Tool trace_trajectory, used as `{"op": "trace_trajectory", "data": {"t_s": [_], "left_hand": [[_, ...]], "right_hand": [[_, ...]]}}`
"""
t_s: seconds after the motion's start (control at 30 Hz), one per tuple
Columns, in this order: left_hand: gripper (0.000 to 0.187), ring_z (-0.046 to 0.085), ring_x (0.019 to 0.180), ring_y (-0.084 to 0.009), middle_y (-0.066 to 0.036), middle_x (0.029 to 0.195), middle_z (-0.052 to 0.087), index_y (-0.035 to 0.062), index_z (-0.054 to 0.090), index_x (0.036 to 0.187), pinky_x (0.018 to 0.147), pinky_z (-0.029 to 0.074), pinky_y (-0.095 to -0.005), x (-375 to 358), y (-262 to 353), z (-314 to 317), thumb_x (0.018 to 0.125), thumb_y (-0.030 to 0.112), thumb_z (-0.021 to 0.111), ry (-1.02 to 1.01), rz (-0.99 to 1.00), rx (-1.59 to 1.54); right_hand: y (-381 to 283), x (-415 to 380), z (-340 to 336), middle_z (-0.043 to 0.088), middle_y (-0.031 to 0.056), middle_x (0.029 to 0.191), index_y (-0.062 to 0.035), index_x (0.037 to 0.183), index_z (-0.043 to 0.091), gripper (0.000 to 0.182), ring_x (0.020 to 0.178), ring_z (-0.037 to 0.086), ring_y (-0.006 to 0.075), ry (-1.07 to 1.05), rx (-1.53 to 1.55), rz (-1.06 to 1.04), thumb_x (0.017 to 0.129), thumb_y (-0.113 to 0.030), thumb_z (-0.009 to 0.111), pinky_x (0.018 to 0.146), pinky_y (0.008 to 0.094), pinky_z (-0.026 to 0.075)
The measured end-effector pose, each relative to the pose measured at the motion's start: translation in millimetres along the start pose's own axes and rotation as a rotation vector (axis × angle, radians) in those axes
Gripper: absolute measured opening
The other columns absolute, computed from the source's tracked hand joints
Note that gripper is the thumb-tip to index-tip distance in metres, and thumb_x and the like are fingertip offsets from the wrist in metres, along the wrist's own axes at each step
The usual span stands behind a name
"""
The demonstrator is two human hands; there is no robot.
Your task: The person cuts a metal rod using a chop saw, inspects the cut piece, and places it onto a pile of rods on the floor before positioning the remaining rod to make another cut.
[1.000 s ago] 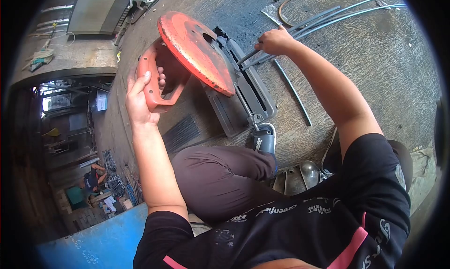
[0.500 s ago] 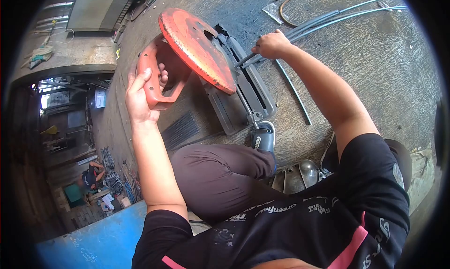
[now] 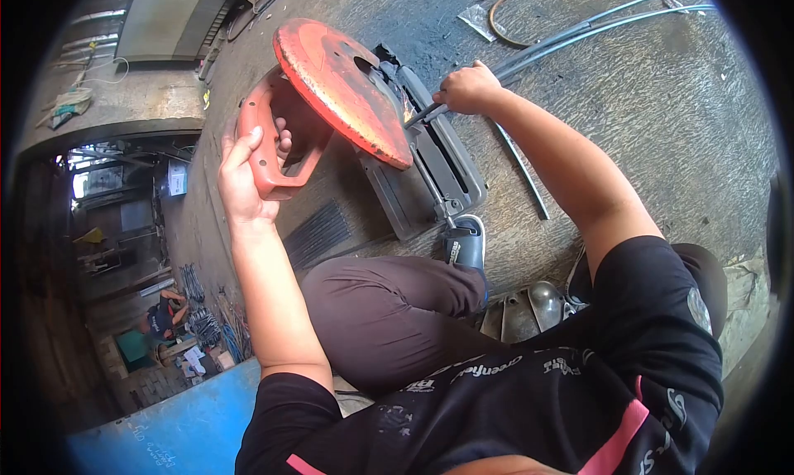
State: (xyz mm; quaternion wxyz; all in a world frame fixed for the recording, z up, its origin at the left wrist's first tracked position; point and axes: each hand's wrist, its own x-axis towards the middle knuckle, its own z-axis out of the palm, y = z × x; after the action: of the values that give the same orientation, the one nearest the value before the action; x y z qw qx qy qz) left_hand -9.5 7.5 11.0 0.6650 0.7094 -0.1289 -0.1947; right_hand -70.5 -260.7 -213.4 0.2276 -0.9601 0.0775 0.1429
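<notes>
Left hand [image 3: 246, 170]'s wrapped around the red handle [image 3: 266, 156] of a chop saw [image 3: 347, 94], upper middle of the frame. Right hand [image 3: 469, 89]'s clamped on some metal rods [image 3: 547, 45], upper right of center, ends right by the saw's guard.

A black short-sleeved shirt [image 3: 504, 421] with pink stripes [image 3: 615, 442] and white lettering [image 3: 494, 367] tops dark brown trousers [image 3: 364, 314].

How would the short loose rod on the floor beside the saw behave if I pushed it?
The rod would probably stay stiff, since it lies nearly straight. It might roll, looking slim and rounded. Its metallic shine suggests it may feel heavy for its thinness.
</notes>
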Motion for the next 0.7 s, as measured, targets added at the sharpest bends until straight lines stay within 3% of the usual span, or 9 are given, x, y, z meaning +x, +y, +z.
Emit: {"op": "trace_trajectory", "data": {"t_s": [0.7], "left_hand": [[0.046,0.062,0.096,-0.0276,-0.023,0.114,0.056,-0.0021,0.041,0.133,0.082,0.056,-0.0356,-0.8,0.9,3.0,0.089,0.006,0.053,0.025,0.009,0.009]], "right_hand": [[0.8,5.0,2.3,0.07,0.0083,0.111,-0.0153,0.108,0.072,0.046,0.114,0.062,0.0258,0.031,-0.019,-0.014,0.097,-0.051,0.045,0.11,0.0492,0.031]]}}
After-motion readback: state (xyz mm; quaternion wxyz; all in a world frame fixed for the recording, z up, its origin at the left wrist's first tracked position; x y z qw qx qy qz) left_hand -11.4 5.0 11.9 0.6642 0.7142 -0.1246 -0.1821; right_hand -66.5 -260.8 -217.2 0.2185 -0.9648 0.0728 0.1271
